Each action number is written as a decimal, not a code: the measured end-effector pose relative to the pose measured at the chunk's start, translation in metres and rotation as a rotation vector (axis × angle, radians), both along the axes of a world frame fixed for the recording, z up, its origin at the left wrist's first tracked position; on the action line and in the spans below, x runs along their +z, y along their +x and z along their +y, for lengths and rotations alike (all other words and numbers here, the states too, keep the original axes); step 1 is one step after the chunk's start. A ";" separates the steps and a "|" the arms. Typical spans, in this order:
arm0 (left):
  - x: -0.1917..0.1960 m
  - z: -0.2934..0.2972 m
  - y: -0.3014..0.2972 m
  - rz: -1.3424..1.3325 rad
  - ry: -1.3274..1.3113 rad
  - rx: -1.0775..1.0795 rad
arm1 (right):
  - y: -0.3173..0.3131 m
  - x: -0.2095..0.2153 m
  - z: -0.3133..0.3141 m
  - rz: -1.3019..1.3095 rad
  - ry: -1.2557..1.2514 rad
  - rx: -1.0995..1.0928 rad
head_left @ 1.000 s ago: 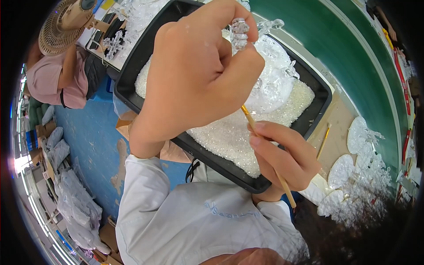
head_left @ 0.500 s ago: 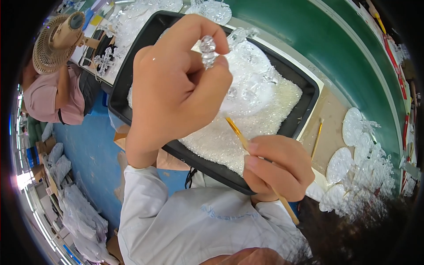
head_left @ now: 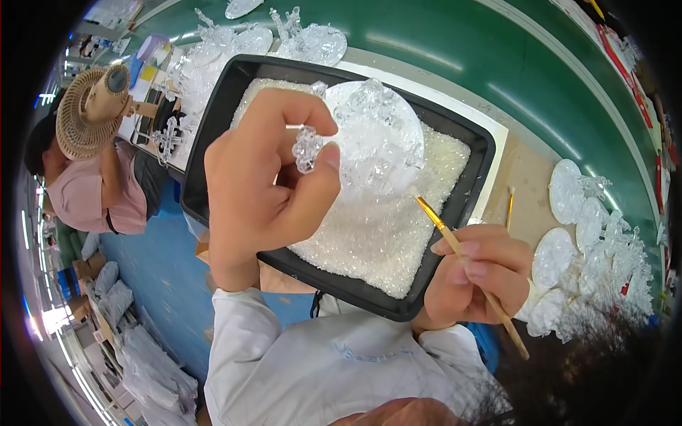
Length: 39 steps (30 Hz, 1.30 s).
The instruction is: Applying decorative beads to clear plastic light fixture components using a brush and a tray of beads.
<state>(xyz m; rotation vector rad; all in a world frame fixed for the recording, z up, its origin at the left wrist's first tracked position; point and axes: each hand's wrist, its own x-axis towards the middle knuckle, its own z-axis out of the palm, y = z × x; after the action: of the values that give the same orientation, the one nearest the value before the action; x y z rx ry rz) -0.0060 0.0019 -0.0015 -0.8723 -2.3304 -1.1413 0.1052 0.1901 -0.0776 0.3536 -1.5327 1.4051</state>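
My left hand (head_left: 266, 177) is closed around a knobbly stem of a clear plastic ornament (head_left: 307, 149), thumb and forefinger curled about it. The ornament's round whitish disc (head_left: 394, 128), with lumpy clear shapes on its face, sits tilted beyond my fingers, above the tray. My right hand (head_left: 486, 273) grips a thin paintbrush (head_left: 442, 228) with a wooden handle and a gold ferrule. Its pale bristles are at the lower right edge of the disc; whether they touch it I cannot tell. Coarse white glittery grains (head_left: 383, 266) fill the black tray (head_left: 477, 195) underneath.
Another brush (head_left: 510, 208) lies on the brown board right of the tray. Clear discs and ornaments (head_left: 593, 248) are heaped at the right; more ornaments (head_left: 312, 44) stand behind the tray. A beige fan (head_left: 92, 113) and a person in pink (head_left: 92, 188) are at the left.
The brush tip has shifted from the disc's lower edge to its lower right edge. The right hand has moved right. My left hand with the ornament sits lower and slightly left; the view has shifted too.
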 end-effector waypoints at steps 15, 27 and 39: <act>-0.009 -0.003 0.012 0.122 0.028 -0.110 | -0.001 -0.001 0.012 -0.029 -0.074 -0.111; -0.020 -0.007 0.013 0.244 0.167 -0.203 | -0.006 0.002 0.011 -0.174 -0.162 -0.108; -0.017 0.008 0.001 0.376 0.364 -0.425 | -0.006 0.006 0.020 -0.119 -0.084 -0.062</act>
<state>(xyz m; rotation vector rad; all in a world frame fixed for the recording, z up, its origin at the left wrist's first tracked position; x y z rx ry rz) -0.0051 0.0098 -0.0185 -1.3389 -1.6141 -1.3669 0.0997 0.2097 -0.0715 0.1724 -1.5616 1.4580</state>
